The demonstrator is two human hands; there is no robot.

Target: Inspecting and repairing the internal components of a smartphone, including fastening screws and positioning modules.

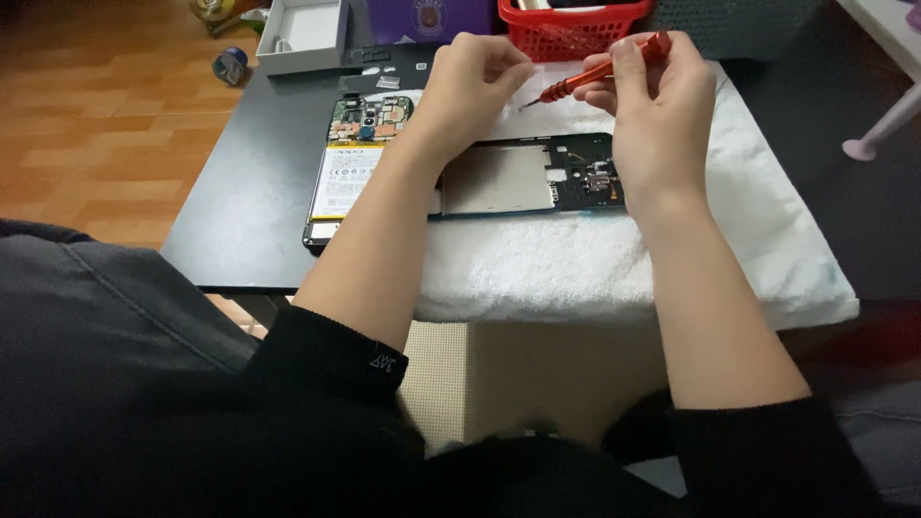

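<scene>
On the small, smooth black table (251,206), a thick white terry towel (614,259) is spread, its nap rough and its near edge drooping over the table front. The towel's right side runs past the table edge, while a bare strip of black tabletop stays free along the left. Beyond that lies warm wooden flooring (86,125) with plenty of open room.

Two flat phone parts lie side by side. The opened smartphone body (347,173), with a pale rectangular battery and a green circuit board at its far end, rests half on the table, half on the towel. Touching its right is the detached black phone frame with a grey metal plate (523,177), flat on the towel between both forearms.

At the far edge stand one red plastic mesh basket (566,27), one purple box (427,19) and one open white cardboard box (302,34), crowding that side.

The right hand (657,115) is closed around a slim orange screwdriver (600,69), thumb and fingers pinching its handle, the metal tip pointing left above the towel. The left hand (470,91) hovers just beside that tip, fingertips drawn together; whether they pinch anything I cannot tell.
</scene>
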